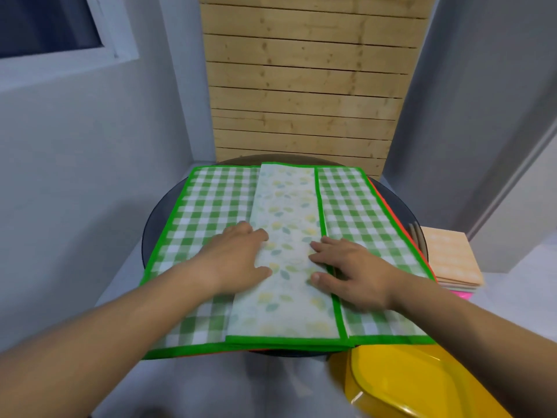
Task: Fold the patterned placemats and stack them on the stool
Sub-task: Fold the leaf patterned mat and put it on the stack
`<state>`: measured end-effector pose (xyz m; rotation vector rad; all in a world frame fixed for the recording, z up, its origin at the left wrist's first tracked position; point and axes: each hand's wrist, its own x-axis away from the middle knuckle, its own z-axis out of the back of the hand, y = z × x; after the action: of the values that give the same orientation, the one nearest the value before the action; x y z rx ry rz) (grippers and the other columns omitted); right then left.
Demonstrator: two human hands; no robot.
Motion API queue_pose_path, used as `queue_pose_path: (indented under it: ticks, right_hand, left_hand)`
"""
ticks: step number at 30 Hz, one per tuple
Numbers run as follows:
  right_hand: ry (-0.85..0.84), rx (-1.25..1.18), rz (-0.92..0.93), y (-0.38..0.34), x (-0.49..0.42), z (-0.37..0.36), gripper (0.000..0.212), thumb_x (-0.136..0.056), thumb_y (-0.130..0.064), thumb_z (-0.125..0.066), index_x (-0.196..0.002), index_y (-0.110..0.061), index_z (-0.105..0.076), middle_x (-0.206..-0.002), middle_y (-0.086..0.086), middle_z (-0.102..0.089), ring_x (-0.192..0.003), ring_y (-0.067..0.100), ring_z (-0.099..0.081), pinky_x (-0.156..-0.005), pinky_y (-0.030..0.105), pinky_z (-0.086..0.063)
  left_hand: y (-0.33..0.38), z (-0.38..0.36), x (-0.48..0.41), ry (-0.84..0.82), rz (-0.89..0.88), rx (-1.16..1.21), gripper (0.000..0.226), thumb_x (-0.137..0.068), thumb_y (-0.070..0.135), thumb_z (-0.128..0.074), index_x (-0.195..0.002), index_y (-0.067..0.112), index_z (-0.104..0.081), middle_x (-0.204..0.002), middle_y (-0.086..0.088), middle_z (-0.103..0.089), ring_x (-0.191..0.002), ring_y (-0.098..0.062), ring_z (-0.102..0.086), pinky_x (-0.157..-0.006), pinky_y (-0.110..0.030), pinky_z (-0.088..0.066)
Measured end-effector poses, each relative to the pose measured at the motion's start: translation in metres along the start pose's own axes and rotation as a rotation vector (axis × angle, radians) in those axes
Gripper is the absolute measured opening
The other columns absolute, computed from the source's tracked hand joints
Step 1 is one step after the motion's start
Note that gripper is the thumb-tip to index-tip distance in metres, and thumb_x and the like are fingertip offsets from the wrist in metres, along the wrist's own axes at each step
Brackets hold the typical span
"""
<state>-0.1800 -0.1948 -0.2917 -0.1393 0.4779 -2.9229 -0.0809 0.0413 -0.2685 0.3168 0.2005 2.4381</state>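
A green-bordered placemat [205,212] with a green check face lies spread on a round dark glass table [156,224]. One flap is folded over the middle, showing its pale leaf-print back [286,206]. My left hand [238,257] lies flat on the left edge of that flap, fingers stretched out. My right hand [352,273] presses flat on the flap's right green border, thumb on the leaf print. A red-edged placemat [388,206] peeks out underneath on the right. A stack of folded orange and pink placemats [452,257] sits at the right.
A yellow plastic seat [407,384] stands at the lower right, close to the table's near edge. A wooden slat panel [304,86] rises behind the table between grey walls. A window [45,25] is at the upper left.
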Motion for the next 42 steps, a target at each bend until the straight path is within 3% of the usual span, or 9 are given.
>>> queue_pose_path:
  ticks: [4,7,9,17,21,25,28,36,42]
  right_hand:
    - [0.167,-0.058,0.085,-0.019,0.01,-0.002,0.037,-0.086,-0.051,-0.065,-0.116,-0.029,-0.066,-0.138,-0.006,-0.056,-0.13,0.009,-0.044,-0.111,0.029,-0.032]
    - [0.194,-0.218,0.168,-0.037,0.025,-0.012,0.023,-0.082,-0.046,-0.071,-0.095,-0.028,-0.067,-0.117,-0.013,-0.062,-0.115,0.005,-0.051,-0.101,0.023,-0.039]
    - [0.163,-0.232,0.204,-0.042,0.034,-0.02,0.021,-0.081,-0.044,-0.075,-0.09,-0.026,-0.068,-0.116,-0.012,-0.062,-0.114,0.004,-0.051,-0.1,0.021,-0.038]
    - [0.129,-0.152,0.257,-0.035,0.053,-0.038,0.041,-0.071,-0.059,-0.077,-0.094,-0.027,-0.063,-0.132,-0.006,-0.054,-0.123,0.007,-0.046,-0.104,0.015,-0.031]
    - [0.157,-0.124,0.287,-0.036,0.052,-0.04,0.04,-0.073,-0.054,-0.079,-0.094,-0.024,-0.063,-0.13,-0.003,-0.057,-0.118,0.014,-0.052,-0.101,0.025,-0.038]
    - [0.179,-0.111,0.296,-0.038,0.053,-0.041,0.034,-0.076,-0.05,-0.078,-0.093,-0.024,-0.064,-0.13,-0.003,-0.058,-0.118,0.016,-0.054,-0.098,0.033,-0.042]
    - [0.185,-0.115,0.294,-0.038,0.054,-0.042,0.032,-0.077,-0.048,-0.077,-0.093,-0.024,-0.064,-0.129,-0.003,-0.058,-0.117,0.016,-0.054,-0.097,0.036,-0.044]
    - [0.219,-0.16,0.308,-0.039,0.056,-0.038,0.024,-0.085,-0.042,-0.069,-0.093,-0.02,-0.065,-0.12,-0.004,-0.064,-0.112,0.012,-0.057,-0.094,0.029,-0.045]
    - [0.256,-0.147,0.322,-0.04,0.056,-0.038,0.023,-0.09,-0.04,-0.061,-0.09,-0.018,-0.067,-0.111,-0.007,-0.068,-0.108,0.013,-0.06,-0.09,0.032,-0.049]
  left_hand:
    - [0.01,-0.01,0.018,-0.108,-0.236,0.012,0.068,-0.093,0.057,-0.057,-0.151,0.028,-0.034,-0.156,0.002,-0.028,-0.145,-0.016,-0.023,-0.116,-0.027,-0.022]
    - [0.012,-0.024,0.022,-0.097,-0.25,0.012,0.072,-0.093,0.063,-0.051,-0.154,0.032,-0.028,-0.165,0.0,-0.014,-0.151,-0.015,-0.009,-0.119,-0.026,-0.01]
    - [0.009,-0.034,0.022,-0.079,-0.257,-0.009,0.075,-0.093,0.066,-0.046,-0.156,0.033,-0.022,-0.168,-0.001,-0.004,-0.153,-0.015,0.001,-0.122,-0.029,-0.004]
    - [-0.002,-0.054,0.021,-0.025,-0.297,-0.019,0.078,-0.092,0.073,-0.035,-0.158,0.036,-0.014,-0.168,0.003,0.007,-0.153,-0.011,0.012,-0.123,-0.032,0.009]
    - [-0.001,-0.055,0.022,-0.019,-0.294,0.0,0.088,-0.081,0.08,-0.02,-0.157,0.036,-0.015,-0.168,0.004,0.005,-0.152,-0.01,0.012,-0.123,-0.031,0.009]
    - [0.0,-0.055,0.023,-0.008,-0.292,-0.004,0.076,-0.093,0.071,-0.036,-0.157,0.035,-0.016,-0.167,0.005,0.006,-0.152,-0.008,0.012,-0.122,-0.03,0.01]
    - [0.0,-0.055,0.023,0.0,-0.295,-0.01,0.074,-0.094,0.069,-0.037,-0.157,0.035,-0.016,-0.168,0.004,0.005,-0.152,-0.009,0.011,-0.122,-0.03,0.01]
    - [0.003,-0.051,0.026,-0.009,-0.281,0.032,0.072,-0.095,0.065,-0.043,-0.156,0.035,-0.02,-0.168,0.006,0.004,-0.152,-0.007,0.01,-0.119,-0.025,0.01]
    - [0.004,-0.047,0.027,-0.034,-0.267,0.075,0.07,-0.095,0.063,-0.045,-0.156,0.036,-0.024,-0.167,0.009,0.001,-0.151,-0.004,0.007,-0.114,-0.019,0.009]
